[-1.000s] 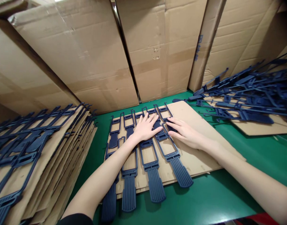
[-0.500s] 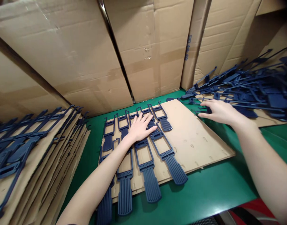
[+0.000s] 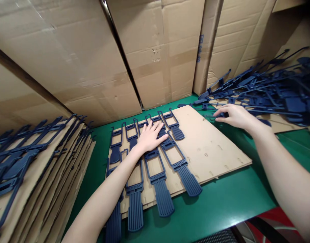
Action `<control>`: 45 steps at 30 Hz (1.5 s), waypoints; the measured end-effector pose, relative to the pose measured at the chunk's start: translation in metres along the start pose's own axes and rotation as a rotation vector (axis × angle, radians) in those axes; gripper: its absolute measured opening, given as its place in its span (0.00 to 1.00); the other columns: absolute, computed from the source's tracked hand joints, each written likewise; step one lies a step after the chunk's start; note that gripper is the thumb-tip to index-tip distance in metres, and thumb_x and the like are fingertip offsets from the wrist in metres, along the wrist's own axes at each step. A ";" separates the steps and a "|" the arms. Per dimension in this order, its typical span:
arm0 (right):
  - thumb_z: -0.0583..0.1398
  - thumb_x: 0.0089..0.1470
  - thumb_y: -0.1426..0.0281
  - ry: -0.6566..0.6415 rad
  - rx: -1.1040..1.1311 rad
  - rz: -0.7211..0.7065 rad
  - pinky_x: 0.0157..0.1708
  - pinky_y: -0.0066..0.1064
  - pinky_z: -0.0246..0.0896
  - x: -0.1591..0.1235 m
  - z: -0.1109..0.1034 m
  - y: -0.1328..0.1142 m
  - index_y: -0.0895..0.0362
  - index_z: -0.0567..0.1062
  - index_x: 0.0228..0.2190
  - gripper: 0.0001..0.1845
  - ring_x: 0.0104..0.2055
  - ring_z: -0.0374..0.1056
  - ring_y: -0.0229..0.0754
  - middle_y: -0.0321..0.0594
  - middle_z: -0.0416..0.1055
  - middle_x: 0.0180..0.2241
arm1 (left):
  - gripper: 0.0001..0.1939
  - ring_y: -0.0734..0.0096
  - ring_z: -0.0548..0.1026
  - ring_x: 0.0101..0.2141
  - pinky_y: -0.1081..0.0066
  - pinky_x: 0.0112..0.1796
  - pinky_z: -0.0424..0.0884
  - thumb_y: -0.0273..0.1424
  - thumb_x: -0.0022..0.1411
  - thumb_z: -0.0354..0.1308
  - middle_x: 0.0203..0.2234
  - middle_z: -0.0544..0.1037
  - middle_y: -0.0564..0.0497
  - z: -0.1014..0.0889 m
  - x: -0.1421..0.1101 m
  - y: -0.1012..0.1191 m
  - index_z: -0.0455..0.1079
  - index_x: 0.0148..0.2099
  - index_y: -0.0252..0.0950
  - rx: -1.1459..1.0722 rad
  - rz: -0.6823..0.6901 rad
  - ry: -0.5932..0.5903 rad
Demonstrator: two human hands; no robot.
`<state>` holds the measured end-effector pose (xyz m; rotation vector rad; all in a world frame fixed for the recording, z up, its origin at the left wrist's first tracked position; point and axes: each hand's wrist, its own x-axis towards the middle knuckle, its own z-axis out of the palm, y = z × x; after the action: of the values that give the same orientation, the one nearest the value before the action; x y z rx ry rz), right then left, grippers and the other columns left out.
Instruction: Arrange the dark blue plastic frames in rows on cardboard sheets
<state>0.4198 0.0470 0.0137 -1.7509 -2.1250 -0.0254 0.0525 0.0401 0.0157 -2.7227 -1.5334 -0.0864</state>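
My left hand point(image 3: 152, 136) lies flat with fingers spread on dark blue plastic frames laid out on a cardboard sheet point(image 3: 208, 148). Each frame has a rectangular opening, thin hooked ends and a ribbed paddle; one long-paddled frame point(image 3: 181, 163) lies just right of this hand. Two rows are set side by side, the nearer paddles overhanging the sheet's front edge. Right of the sheet, my right hand point(image 3: 234, 116) has its thumb and fingers closed on a dark blue plastic part point(image 3: 208, 116), whose thin end sticks out to the left. The rest of that part is hidden by the fingers.
A tangled heap of blue plastic parts point(image 3: 279, 89) lies on cardboard at the right. To the left rises a stack of cardboard sheets point(image 3: 61, 179) with blue frames between and on top. Large cardboard boxes point(image 3: 155, 60) wall off the back of the green table point(image 3: 221, 202).
My right hand's thumb and fingers have drawn together on the blue part beside the heap. My left hand stays flat on the frames. The view has shifted slightly.
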 end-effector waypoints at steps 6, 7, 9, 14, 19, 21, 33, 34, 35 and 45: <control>0.65 0.47 0.64 0.563 0.234 -0.121 0.49 0.31 0.58 -0.007 -0.017 -0.031 0.60 0.71 0.47 0.25 0.47 0.65 0.44 0.49 0.69 0.45 | 0.38 0.51 0.40 0.64 0.49 0.60 0.40 0.56 0.62 0.32 0.65 0.48 0.51 -0.001 -0.001 0.002 0.45 0.67 0.40 -0.004 -0.002 -0.007; 0.65 0.46 0.62 0.630 0.275 -0.132 0.49 0.31 0.59 -0.008 -0.021 -0.038 0.60 0.70 0.48 0.28 0.46 0.65 0.43 0.49 0.69 0.46 | 0.38 0.52 0.40 0.64 0.49 0.60 0.40 0.56 0.62 0.32 0.65 0.48 0.51 -0.002 -0.002 0.003 0.45 0.67 0.40 -0.005 -0.003 -0.005; 0.67 0.42 0.60 0.713 0.359 -0.147 0.47 0.31 0.61 -0.011 -0.028 -0.053 0.60 0.68 0.50 0.35 0.44 0.66 0.43 0.50 0.68 0.46 | 0.38 0.52 0.40 0.64 0.49 0.60 0.40 0.56 0.62 0.33 0.65 0.48 0.51 -0.002 -0.002 0.003 0.46 0.67 0.40 -0.006 -0.006 -0.002; 0.68 0.39 0.60 0.528 0.675 -0.229 0.37 0.30 0.64 -0.018 -0.034 -0.084 0.58 0.61 0.56 0.44 0.39 0.66 0.41 0.46 0.67 0.41 | 0.38 0.52 0.41 0.64 0.49 0.60 0.40 0.56 0.62 0.34 0.65 0.48 0.51 -0.001 -0.001 0.003 0.46 0.67 0.40 0.001 -0.013 -0.004; 0.63 0.44 0.53 0.085 0.526 -0.203 0.27 0.29 0.59 -0.021 -0.015 -0.112 0.58 0.67 0.52 0.37 0.28 0.65 0.38 0.39 0.70 0.30 | 0.34 0.51 0.40 0.64 0.48 0.59 0.40 0.56 0.63 0.34 0.65 0.48 0.53 -0.002 -0.001 0.003 0.44 0.66 0.49 0.002 0.001 -0.007; 0.61 0.45 0.51 -0.003 0.340 -0.219 0.27 0.29 0.57 -0.022 -0.005 -0.119 0.58 0.69 0.51 0.36 0.28 0.66 0.41 0.39 0.71 0.28 | 0.33 0.51 0.40 0.64 0.47 0.59 0.41 0.56 0.63 0.33 0.65 0.48 0.54 -0.002 -0.001 0.002 0.43 0.66 0.52 0.001 0.008 -0.012; 0.59 0.51 0.56 -0.166 0.301 -0.279 0.32 0.28 0.58 -0.025 0.007 -0.126 0.55 0.69 0.48 0.26 0.33 0.69 0.41 0.40 0.74 0.35 | 0.33 0.51 0.41 0.64 0.48 0.59 0.41 0.55 0.63 0.34 0.65 0.49 0.51 -0.001 0.000 0.002 0.41 0.67 0.50 0.015 0.013 -0.010; 0.58 0.52 0.57 -0.176 0.324 -0.278 0.32 0.28 0.58 -0.026 0.007 -0.128 0.55 0.69 0.49 0.25 0.33 0.69 0.41 0.40 0.74 0.35 | 0.33 0.52 0.41 0.64 0.48 0.59 0.41 0.55 0.63 0.35 0.65 0.49 0.52 -0.001 0.000 0.002 0.41 0.67 0.50 0.016 0.011 -0.010; 0.58 0.53 0.58 -0.184 0.344 -0.274 0.32 0.28 0.58 -0.027 0.007 -0.130 0.55 0.68 0.50 0.25 0.33 0.69 0.41 0.40 0.74 0.36 | 0.33 0.52 0.40 0.64 0.48 0.59 0.41 0.55 0.63 0.35 0.65 0.49 0.52 -0.001 0.000 0.002 0.41 0.67 0.50 0.017 0.009 -0.008; 0.58 0.52 0.64 -0.173 0.553 -0.238 0.40 0.32 0.59 -0.034 0.016 -0.145 0.56 0.70 0.47 0.20 0.42 0.67 0.43 0.42 0.71 0.45 | 0.32 0.53 0.41 0.64 0.50 0.60 0.40 0.55 0.63 0.33 0.65 0.49 0.55 -0.002 0.000 0.003 0.44 0.66 0.52 -0.002 -0.007 -0.011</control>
<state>0.2824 -0.0133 0.0215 -1.2110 -2.1695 0.6093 0.0554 0.0384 0.0178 -2.7241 -1.5461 -0.0724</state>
